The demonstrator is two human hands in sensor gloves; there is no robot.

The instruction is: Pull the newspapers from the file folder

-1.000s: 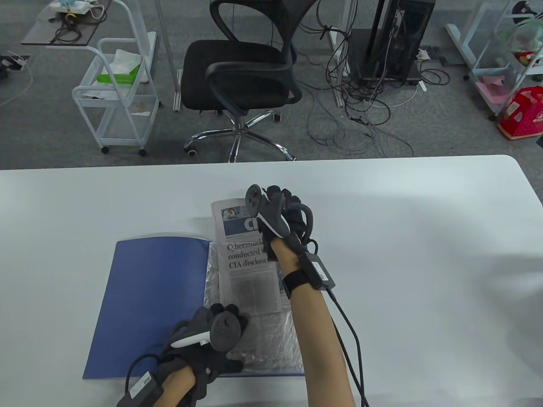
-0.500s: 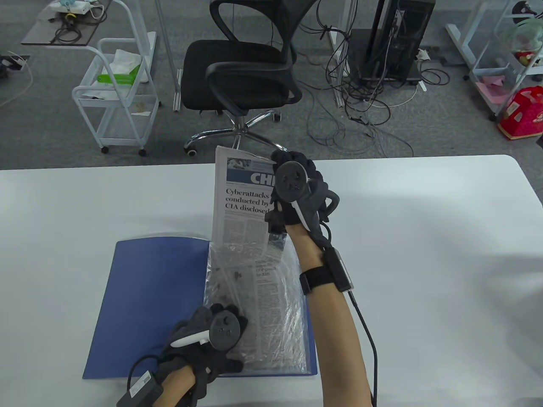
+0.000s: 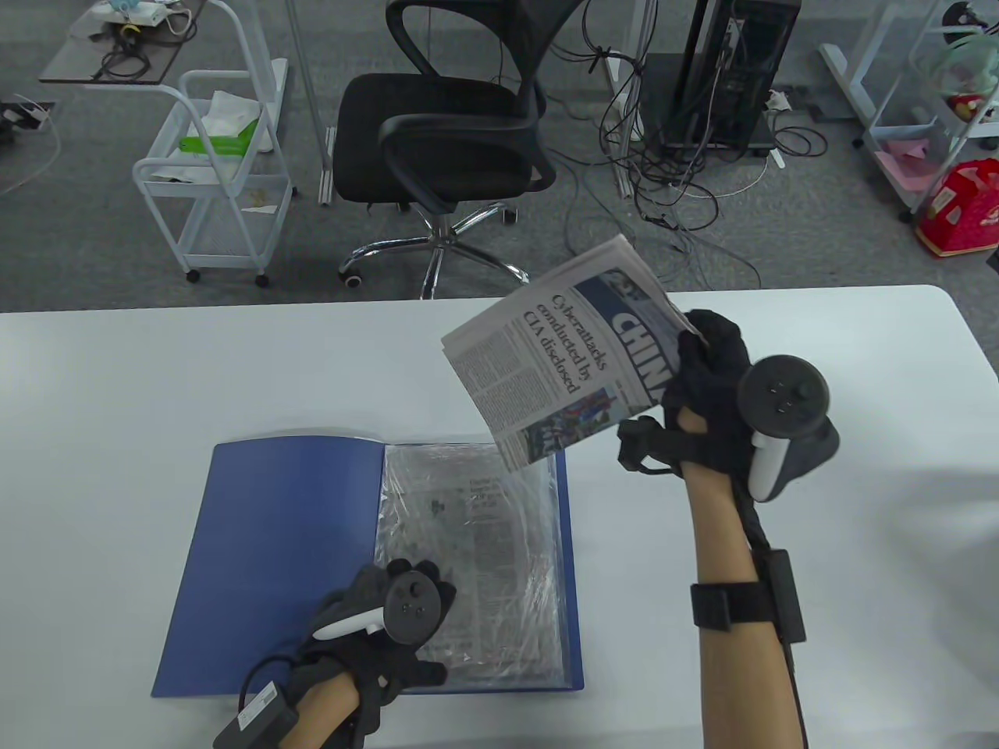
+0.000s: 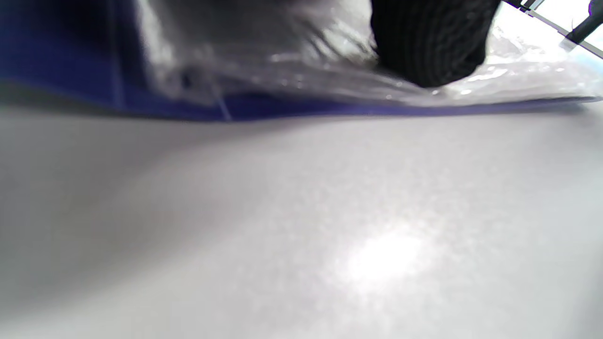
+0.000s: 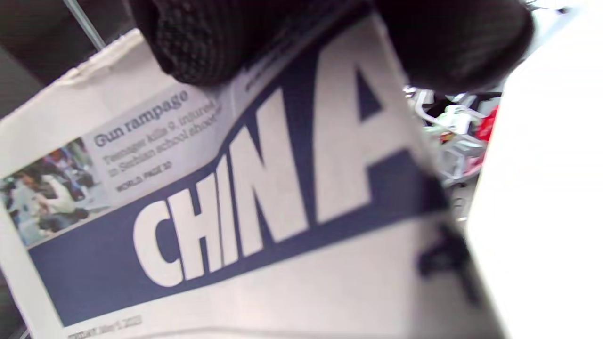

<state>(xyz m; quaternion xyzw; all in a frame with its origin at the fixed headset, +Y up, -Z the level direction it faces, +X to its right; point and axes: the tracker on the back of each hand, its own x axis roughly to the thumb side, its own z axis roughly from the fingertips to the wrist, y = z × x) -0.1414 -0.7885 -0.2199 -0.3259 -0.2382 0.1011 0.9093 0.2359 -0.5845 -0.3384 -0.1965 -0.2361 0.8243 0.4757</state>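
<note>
An open blue file folder (image 3: 281,546) lies on the white table (image 3: 780,484). Its right half holds a crinkled clear plastic sleeve (image 3: 476,562) with more newsprint showing inside. My right hand (image 3: 706,367) grips a folded newspaper (image 3: 562,359) by its masthead edge and holds it tilted in the air above the table, right of the folder. The right wrist view shows the newspaper (image 5: 264,207) close up under my fingers (image 5: 198,42). My left hand (image 3: 390,624) rests on the sleeve's near edge, and in the left wrist view a fingertip (image 4: 431,42) presses the plastic (image 4: 282,61).
A black office chair (image 3: 453,133) stands beyond the table's far edge. A white wire cart (image 3: 211,172) stands at the back left, and a computer tower (image 3: 734,70) with tangled cables at the back right.
My right hand has pulled the newspaper fully out of the sleeve, lifted it and swung it to the right, turning it. My left hand has stayed on the sleeve.
</note>
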